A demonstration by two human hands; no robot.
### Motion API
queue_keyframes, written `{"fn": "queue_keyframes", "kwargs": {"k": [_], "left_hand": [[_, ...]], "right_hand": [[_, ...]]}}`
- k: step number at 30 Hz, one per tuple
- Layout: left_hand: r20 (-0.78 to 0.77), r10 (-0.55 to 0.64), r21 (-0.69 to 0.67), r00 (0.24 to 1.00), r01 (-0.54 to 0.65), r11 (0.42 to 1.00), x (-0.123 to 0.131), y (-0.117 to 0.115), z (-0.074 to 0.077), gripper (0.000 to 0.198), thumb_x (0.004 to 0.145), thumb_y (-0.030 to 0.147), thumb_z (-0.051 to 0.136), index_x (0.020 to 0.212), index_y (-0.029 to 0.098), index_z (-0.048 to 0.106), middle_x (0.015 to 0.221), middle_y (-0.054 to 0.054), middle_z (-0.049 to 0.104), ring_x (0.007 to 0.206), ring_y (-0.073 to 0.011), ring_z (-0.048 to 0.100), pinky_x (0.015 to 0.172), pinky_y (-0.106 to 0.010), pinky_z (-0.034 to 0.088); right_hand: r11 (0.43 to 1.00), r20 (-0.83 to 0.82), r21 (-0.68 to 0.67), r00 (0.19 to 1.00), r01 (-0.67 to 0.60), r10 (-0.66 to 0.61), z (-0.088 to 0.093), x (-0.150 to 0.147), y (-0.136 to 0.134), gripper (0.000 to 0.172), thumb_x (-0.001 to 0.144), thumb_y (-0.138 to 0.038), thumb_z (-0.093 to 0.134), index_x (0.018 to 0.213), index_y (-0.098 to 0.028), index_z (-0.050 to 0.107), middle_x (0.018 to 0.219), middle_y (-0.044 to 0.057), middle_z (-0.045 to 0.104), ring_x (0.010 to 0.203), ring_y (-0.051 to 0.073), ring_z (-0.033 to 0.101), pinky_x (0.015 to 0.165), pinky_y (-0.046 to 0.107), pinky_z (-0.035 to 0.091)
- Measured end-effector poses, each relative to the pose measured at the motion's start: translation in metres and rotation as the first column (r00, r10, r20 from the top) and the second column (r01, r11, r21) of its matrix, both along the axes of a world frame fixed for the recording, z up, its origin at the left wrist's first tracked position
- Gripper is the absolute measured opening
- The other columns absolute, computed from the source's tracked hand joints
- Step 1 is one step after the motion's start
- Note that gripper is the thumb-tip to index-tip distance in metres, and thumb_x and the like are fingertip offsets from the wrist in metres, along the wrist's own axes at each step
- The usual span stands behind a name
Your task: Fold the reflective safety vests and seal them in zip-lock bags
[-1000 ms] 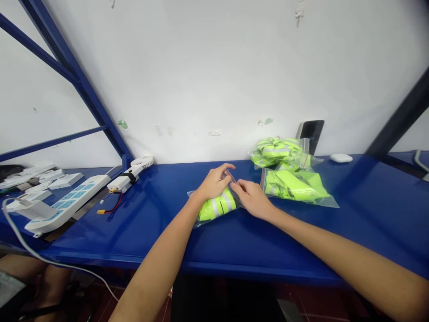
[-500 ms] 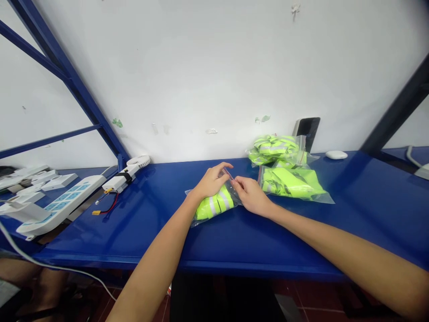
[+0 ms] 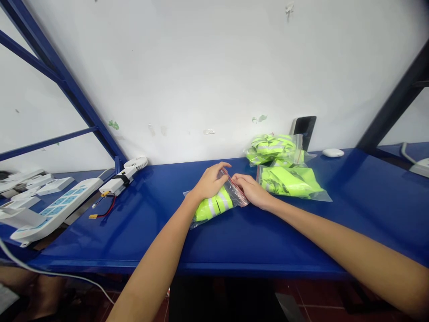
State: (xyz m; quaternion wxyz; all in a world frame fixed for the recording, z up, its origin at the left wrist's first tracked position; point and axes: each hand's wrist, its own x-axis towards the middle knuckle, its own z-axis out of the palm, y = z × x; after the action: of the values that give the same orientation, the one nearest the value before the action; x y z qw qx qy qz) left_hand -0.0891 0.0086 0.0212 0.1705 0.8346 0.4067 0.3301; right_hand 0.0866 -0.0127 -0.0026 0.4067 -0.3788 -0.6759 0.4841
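A clear zip bag (image 3: 214, 207) with a red seal strip lies on the blue table, a folded neon-yellow reflective strap inside it. My left hand (image 3: 211, 180) rests over the bag's upper part, fingers curled and closed at the seal end. At the same edge, my right hand (image 3: 250, 189) pinches the seal strip between thumb and fingers. The bag's open end spreads out below the right fingers. Just right of that hand lies a second bag of yellow reflective material (image 3: 291, 180), and behind it a pile of similar bagged straps (image 3: 275, 148).
A dark-faced device (image 3: 304, 129) leans on the wall behind the pile, with a white case (image 3: 333, 153) to its right. To the left are a small white fan (image 3: 136, 163) with red and yellow wiring and a power strip (image 3: 60, 208). A person's legs show at lower left.
My right hand has shifted slightly along the seal, and more of the bag's clear sealing end shows between the hands. The left hand stays on the bag. The view has moved slightly.
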Motion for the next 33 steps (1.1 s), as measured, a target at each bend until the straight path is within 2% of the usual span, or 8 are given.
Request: {"fn": "queue_keyframes", "kwargs": {"k": [5,9,12,17,21,24,26,33], "left_hand": [[0.024,-0.007,0.192,1.000,0.003,0.981,0.002,-0.004,0.004,0.019,0.078,0.014,0.051,0.092,0.019,0.063,0.112,-0.006,0.058,0.108,-0.0197,0.056,0.099,-0.035,0.043],[-0.107,-0.053,0.213,0.993,0.075,0.974,0.004,-0.009,0.009,0.021,0.076,0.009,0.047,0.079,0.020,0.065,0.113,-0.005,0.059,0.105,-0.0198,0.057,0.093,-0.035,0.045],[-0.167,-0.067,0.235,0.984,0.106,0.966,0.007,-0.012,0.011,0.025,0.075,0.007,0.045,0.077,0.020,0.066,0.109,-0.004,0.061,0.101,-0.0194,0.057,0.091,-0.035,0.045],[-0.196,-0.063,0.225,0.979,0.107,0.969,0.009,-0.013,0.013,0.026,0.076,0.005,0.043,0.076,0.020,0.065,0.100,-0.004,0.064,0.097,-0.0189,0.057,0.088,-0.034,0.045],[-0.189,-0.073,0.273,0.979,0.124,0.954,0.009,-0.013,0.011,0.030,0.073,0.002,0.042,0.077,0.022,0.065,0.102,-0.002,0.065,0.102,-0.0182,0.056,0.098,-0.038,0.040],[-0.134,-0.079,0.316,0.988,0.118,0.941,0.009,-0.014,0.011,0.021,0.072,0.006,0.048,0.076,0.020,0.063,0.098,-0.002,0.067,0.100,-0.0184,0.058,0.098,-0.037,0.040],[-0.127,-0.064,0.326,0.990,0.103,0.940,0.009,-0.016,0.013,0.015,0.072,0.011,0.053,0.078,0.020,0.063,0.094,-0.004,0.067,0.095,-0.0193,0.059,0.094,-0.036,0.042],[-0.205,0.012,0.312,0.979,0.054,0.948,0.006,-0.024,0.026,0.020,0.079,0.013,0.047,0.085,0.020,0.066,0.091,-0.003,0.067,0.088,-0.0183,0.058,0.088,-0.035,0.043]], "right_hand": [[1.000,-0.024,0.008,1.000,0.016,-0.015,-0.004,0.001,0.003,0.012,0.078,-0.024,0.044,0.068,-0.019,0.048,0.054,-0.007,0.042,0.050,0.010,0.040,0.051,0.023,0.032],[0.993,-0.064,-0.094,0.996,-0.066,0.060,-0.006,0.002,0.004,0.014,0.079,-0.027,0.044,0.066,-0.021,0.045,0.043,-0.007,0.045,0.039,0.011,0.041,0.044,0.024,0.033],[0.983,-0.077,-0.137,0.991,-0.119,0.109,-0.005,0.003,0.005,0.010,0.076,-0.024,0.046,0.067,-0.021,0.046,0.041,-0.007,0.048,0.035,0.012,0.043,0.041,0.024,0.034],[0.986,0.001,-0.129,0.994,-0.107,0.109,-0.004,0.007,0.007,0.008,0.075,-0.021,0.046,0.068,-0.020,0.049,0.041,-0.006,0.049,0.035,0.012,0.047,0.042,0.023,0.037],[0.993,0.031,-0.104,0.998,-0.057,0.061,-0.006,0.008,0.008,0.014,0.079,-0.024,0.048,0.066,-0.019,0.049,0.044,-0.006,0.048,0.039,0.012,0.048,0.041,0.023,0.036],[0.990,-0.028,-0.142,1.000,-0.013,0.010,-0.009,0.007,0.008,0.014,0.080,-0.028,0.050,0.070,-0.019,0.052,0.047,-0.006,0.047,0.039,0.010,0.045,0.039,0.022,0.033],[0.980,-0.099,-0.195,0.995,-0.039,0.020,-0.010,0.007,0.008,0.012,0.079,-0.028,0.051,0.072,-0.018,0.053,0.049,-0.006,0.047,0.039,0.010,0.044,0.038,0.022,0.034],[0.938,-0.250,-0.291,0.962,-0.186,0.114,-0.006,0.007,0.009,0.014,0.080,-0.032,0.057,0.079,-0.018,0.055,0.054,-0.005,0.051,0.041,0.010,0.047,0.041,0.027,0.051]]}}
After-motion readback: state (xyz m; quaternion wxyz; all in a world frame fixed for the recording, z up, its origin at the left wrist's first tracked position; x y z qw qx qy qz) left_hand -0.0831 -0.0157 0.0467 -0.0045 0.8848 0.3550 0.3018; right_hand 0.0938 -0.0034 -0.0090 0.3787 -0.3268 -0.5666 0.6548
